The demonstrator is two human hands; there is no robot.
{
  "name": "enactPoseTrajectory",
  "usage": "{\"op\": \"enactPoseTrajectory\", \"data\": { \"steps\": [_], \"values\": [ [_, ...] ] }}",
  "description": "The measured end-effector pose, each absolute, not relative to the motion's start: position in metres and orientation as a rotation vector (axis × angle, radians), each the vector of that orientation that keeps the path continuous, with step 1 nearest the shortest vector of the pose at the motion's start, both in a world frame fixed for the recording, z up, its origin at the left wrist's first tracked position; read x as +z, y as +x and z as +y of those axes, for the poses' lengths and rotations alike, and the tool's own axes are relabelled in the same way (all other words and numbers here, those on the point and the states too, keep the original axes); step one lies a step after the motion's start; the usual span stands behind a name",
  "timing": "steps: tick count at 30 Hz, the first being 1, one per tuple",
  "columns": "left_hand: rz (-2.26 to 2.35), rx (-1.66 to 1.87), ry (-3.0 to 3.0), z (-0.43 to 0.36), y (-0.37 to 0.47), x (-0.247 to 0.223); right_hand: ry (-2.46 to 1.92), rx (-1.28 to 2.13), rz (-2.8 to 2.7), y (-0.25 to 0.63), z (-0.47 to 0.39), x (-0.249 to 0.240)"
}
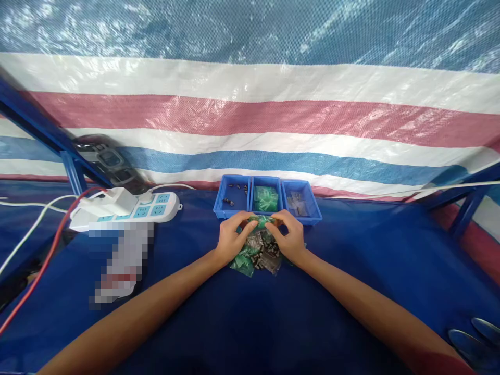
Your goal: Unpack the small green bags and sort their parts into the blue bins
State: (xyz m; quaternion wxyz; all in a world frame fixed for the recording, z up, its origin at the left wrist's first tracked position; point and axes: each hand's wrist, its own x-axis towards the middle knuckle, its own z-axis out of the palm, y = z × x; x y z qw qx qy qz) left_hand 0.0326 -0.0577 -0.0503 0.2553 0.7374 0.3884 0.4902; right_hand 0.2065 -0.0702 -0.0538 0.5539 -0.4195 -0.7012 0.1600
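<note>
Between my two hands a small green plastic bag (261,221) is held up, pinched at its left side by my left hand (234,237) and at its right side by my right hand (288,235). Thumbs and fingers of both hands are closed on it. Just below lies a heap of small dark metal parts (266,249) mixed with clear bags. A green bag (244,262) rests at the heap's lower left. Behind my hands stand three joined blue bins: the left bin (235,207) has a few dark parts, the middle one green bags (266,198), the right one clear bags (299,203).
A white power strip (158,204) with plugged-in adapters lies at the left, with red and white cables (58,234) trailing off. A blurred pale object (127,260) sits in front of it. Behind the blue table (363,234) hangs a striped tarp (273,114). Glasses (469,338) lie lower right.
</note>
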Motion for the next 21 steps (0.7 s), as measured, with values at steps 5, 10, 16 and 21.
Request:
{"op": "enactPoseTrajectory", "data": {
  "steps": [5, 10, 16, 21],
  "values": [
    [1.043, 1.186, 2.051, -0.0574, 0.0336, -0.0456, -1.01, 0.401, -1.6, 0.206, -0.0722, -0.0589],
    [1.038, 1.179, 2.107, -0.058, 0.0345, -0.0419, -0.958, 0.481, -1.639, 0.2064, -0.0736, -0.055],
    [1.124, 1.09, 2.02, -0.0611, 0.0332, -0.0465, -0.909, 0.482, -1.693, 0.2065, -0.0723, -0.0526],
    [1.186, 1.173, 2.042, -0.062, 0.0331, -0.049, -0.958, 0.397, -1.653, 0.2066, -0.0688, -0.0543]
  ]
}}
